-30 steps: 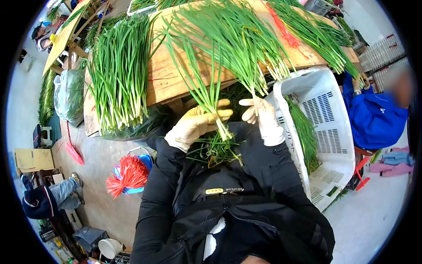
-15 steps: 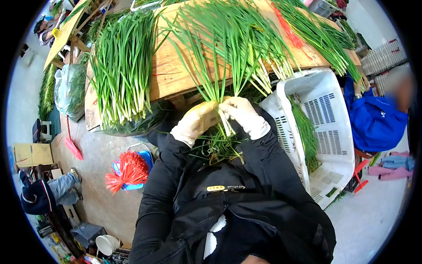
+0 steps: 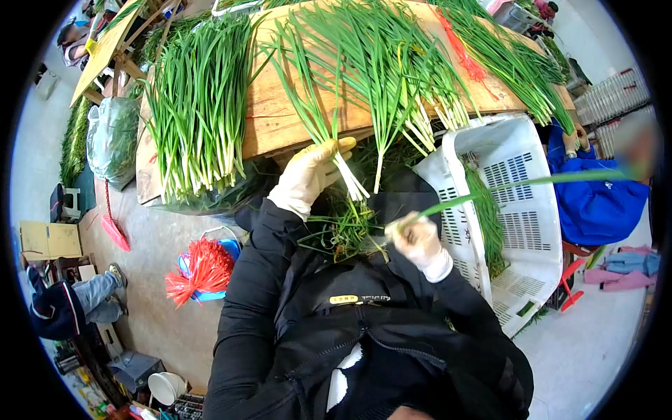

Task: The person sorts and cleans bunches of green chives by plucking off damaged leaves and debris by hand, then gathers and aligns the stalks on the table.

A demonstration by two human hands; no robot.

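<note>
My left hand (image 3: 308,173), in a pale glove with a yellowed palm, is closed on a few garlic chives (image 3: 348,178). Their white ends point toward my lap and their leaves lie over the table edge. Lower and to the right, my right hand (image 3: 420,243), also gloved and slightly blurred, grips a long green chive leaf (image 3: 532,181) that streaks out to the right. One separate chive stalk (image 3: 379,171) hangs over the edge between the hands. Loose green trimmings (image 3: 341,234) lie on my lap below them.
More chives (image 3: 199,105) are stacked on the wooden table (image 3: 276,126), with red ties (image 3: 467,59) at the right. A white plastic crate (image 3: 518,150) holding greens stands right. Red strands (image 3: 203,269) sit over a blue container on the floor. A person in blue (image 3: 602,203) sits at right.
My hands have come apart. My right hand has moved down and right, pulling a long leaf away, while my left hand keeps the stalks slightly further left.
</note>
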